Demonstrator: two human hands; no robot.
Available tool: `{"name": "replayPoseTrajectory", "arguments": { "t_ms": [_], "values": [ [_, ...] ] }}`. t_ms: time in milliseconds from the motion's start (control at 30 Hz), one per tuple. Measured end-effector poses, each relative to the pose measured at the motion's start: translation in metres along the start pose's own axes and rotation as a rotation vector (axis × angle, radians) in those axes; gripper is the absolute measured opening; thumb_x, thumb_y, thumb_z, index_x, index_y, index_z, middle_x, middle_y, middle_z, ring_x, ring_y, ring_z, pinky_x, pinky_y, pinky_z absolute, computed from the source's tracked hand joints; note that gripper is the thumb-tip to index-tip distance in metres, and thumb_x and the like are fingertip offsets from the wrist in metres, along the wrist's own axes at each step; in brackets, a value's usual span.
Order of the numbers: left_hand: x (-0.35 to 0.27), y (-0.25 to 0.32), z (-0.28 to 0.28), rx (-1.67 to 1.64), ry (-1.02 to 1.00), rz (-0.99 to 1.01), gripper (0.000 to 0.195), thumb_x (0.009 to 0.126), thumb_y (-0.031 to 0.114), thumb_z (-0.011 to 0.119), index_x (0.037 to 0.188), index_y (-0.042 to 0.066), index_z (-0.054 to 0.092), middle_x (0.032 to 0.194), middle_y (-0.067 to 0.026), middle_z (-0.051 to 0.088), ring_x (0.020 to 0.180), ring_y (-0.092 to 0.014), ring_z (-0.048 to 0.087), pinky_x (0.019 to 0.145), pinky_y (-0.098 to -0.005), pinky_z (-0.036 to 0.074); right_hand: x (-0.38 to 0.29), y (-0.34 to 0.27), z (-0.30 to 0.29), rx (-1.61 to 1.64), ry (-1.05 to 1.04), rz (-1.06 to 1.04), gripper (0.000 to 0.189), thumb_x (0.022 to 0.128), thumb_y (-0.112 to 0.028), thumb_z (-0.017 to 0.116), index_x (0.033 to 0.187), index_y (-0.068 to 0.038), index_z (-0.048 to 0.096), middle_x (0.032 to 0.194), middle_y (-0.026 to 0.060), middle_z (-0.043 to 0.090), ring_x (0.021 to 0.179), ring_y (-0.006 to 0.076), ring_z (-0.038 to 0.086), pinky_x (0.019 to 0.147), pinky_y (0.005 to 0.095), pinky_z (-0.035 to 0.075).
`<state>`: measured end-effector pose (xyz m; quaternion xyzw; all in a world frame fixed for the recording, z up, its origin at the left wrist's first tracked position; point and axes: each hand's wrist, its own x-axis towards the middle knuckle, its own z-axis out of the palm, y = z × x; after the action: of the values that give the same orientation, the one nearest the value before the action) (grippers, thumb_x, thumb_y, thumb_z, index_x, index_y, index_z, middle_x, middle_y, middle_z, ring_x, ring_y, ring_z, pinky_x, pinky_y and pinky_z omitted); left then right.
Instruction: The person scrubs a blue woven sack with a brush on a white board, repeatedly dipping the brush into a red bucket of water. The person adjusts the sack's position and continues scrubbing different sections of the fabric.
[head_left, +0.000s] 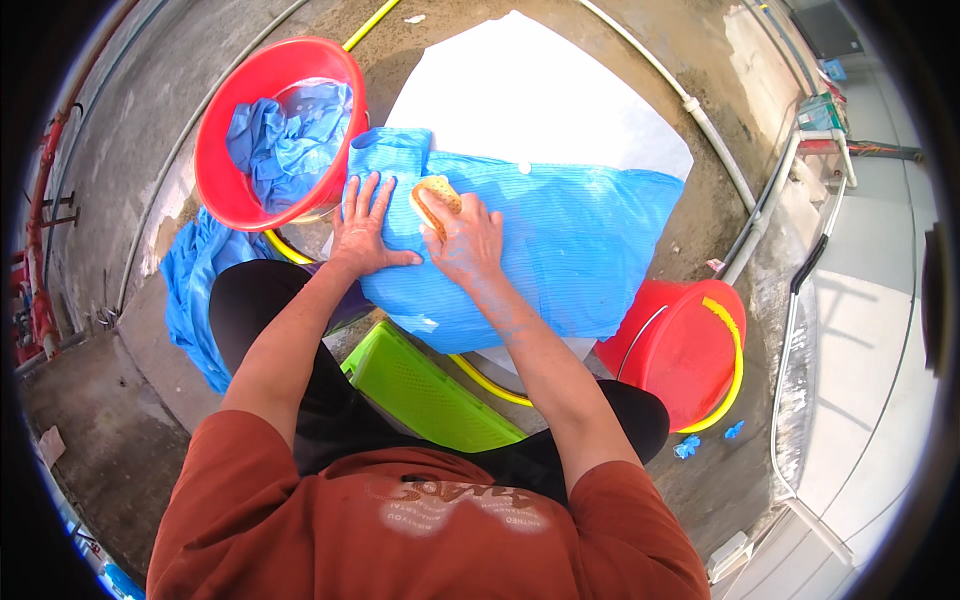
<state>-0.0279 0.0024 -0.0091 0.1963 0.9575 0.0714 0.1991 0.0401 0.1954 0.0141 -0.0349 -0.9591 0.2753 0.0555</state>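
A blue striped garment (570, 255) lies spread over a white board (517, 90), with one narrow part, perhaps a sleeve, at its far left. My left hand (364, 236) presses flat on the garment's left side, fingers apart and holding nothing. In my right hand (469, 247) is a small yellow-and-orange scrubber (437, 201), either a brush or a sponge; its underside rests against the cloth. The scrubber is just right of my left fingertips. A pale round spot (525, 167) shows near the garment's far edge.
A red tub (210, 150) at far left holds wet blue cloth (296, 135). More blue cloth (199, 292) lies below it. A red bucket (652, 352) stands at right, with a yellow hose (739, 375) against it. A green plastic stool or crate (435, 397) sits between my knees. Pipes (705, 124) run along the floor.
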Motion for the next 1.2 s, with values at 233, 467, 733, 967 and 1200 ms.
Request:
{"name": "replayPoseTrajectory", "arguments": {
  "t_ms": [233,467,733,967,1200],
  "values": [
    [-0.005,0.007,-0.013,-0.029,-0.023,-0.013,0.142,0.047,0.072,0.085,0.159,0.028,0.012,0.165,-0.0074,0.007,0.153,-0.035,-0.002,0.117,-0.0651,0.014,0.018,0.120,-0.056,-0.296,0.107,0.381,0.052,0.086,-0.039,0.068,0.136,-0.036,0.058,0.106,0.0107,0.055,0.098,0.0274,0.056,0.087,0.0455,0.038],
    [-0.004,0.009,-0.012,-0.013,-0.010,-0.013,0.141,0.047,0.073,0.085,0.159,0.027,0.014,0.165,-0.0085,0.009,0.153,-0.035,-0.001,0.117,-0.0644,0.015,0.010,0.072,-0.049,-0.158,0.036,0.306,0.050,0.086,-0.040,0.066,0.135,-0.034,0.059,0.103,0.0101,0.054,0.098,0.0275,0.057,0.087,0.0451,0.038],
    [-0.005,0.006,-0.008,0.008,0.028,0.002,0.140,0.048,0.073,0.084,0.159,0.027,0.013,0.165,-0.0097,0.008,0.153,-0.037,0.000,0.117,-0.0632,0.015,0.003,0.137,-0.065,-0.325,0.168,0.317,0.052,0.087,-0.038,0.068,0.137,-0.036,0.057,0.106,0.0120,0.055,0.100,0.0294,0.057,0.086,0.0473,0.039],
    [-0.005,0.009,-0.008,0.026,0.028,-0.006,0.139,0.050,0.074,0.083,0.160,0.027,0.012,0.165,-0.0100,0.008,0.152,-0.038,0.001,0.117,-0.0635,0.015,-0.027,0.135,-0.113,-0.154,0.094,0.510,0.054,0.089,-0.041,0.064,0.141,-0.036,0.053,0.111,0.0136,0.056,0.105,0.0287,0.056,0.089,0.0476,0.037],
    [-0.003,0.011,-0.008,0.043,0.041,-0.020,0.137,0.052,0.073,0.083,0.159,0.028,0.012,0.165,-0.0083,0.008,0.152,-0.037,0.002,0.117,-0.0627,0.018,-0.104,0.134,-0.085,-0.330,0.152,0.278,0.052,0.087,-0.037,0.067,0.138,-0.035,0.057,0.109,0.0130,0.055,0.103,0.0296,0.055,0.085,0.0458,0.037]
  ]
}}
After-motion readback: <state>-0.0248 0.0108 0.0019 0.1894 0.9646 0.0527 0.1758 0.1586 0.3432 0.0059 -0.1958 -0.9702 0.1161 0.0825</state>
